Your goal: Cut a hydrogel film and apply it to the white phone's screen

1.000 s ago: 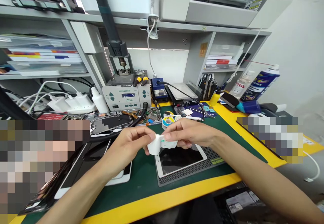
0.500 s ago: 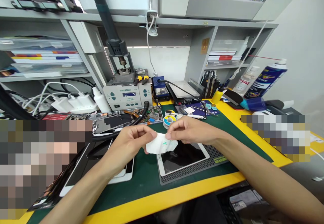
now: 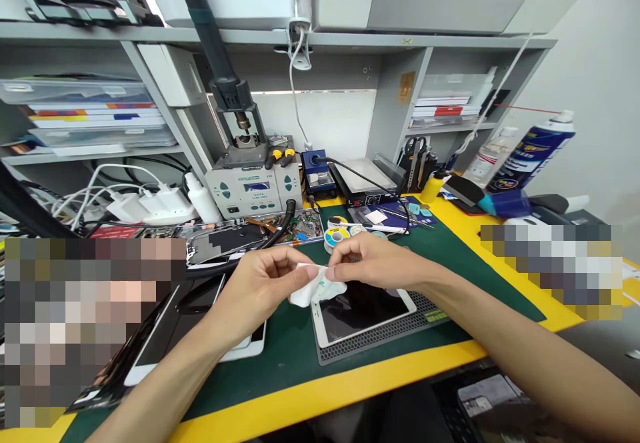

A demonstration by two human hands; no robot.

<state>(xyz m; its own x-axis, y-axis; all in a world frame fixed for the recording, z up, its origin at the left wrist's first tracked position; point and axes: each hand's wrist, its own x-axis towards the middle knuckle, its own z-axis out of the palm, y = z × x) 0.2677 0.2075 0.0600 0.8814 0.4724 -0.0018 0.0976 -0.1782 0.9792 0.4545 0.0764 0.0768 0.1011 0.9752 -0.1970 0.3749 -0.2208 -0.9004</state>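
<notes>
A small white packet with green print (image 3: pixel 320 285), crumpled and thin, is pinched by its upper edge between both my hands. My left hand (image 3: pixel 265 281) grips it with thumb and fingers at the left part. My right hand (image 3: pixel 367 261) pinches it close by, the two thumbs almost meeting. Below lies a white-framed tablet (image 3: pixel 367 316) with a dark screen, its far edge hidden by the packet and my right hand. It rests on a grey honeycomb pad (image 3: pixel 345 351). Another white-framed tablet (image 3: pixel 257 346) lies under my left forearm, partly covered.
Behind stand a hot-air station (image 3: pixel 257 189), a solder spool (image 3: pixel 336 237) and a tray of small electronic parts (image 3: pixel 305 224). A yellow bottle (image 3: pixel 433 187) and a blue spray can (image 3: pixel 533 153) are at the right. A black hose (image 3: pixel 283 229) curves over the left side of the green mat (image 3: pixel 280 376).
The packet has gone from spread fairly flat to folded and crumpled, as my fingertips drew closer and twisted. The view has shifted slightly.
</notes>
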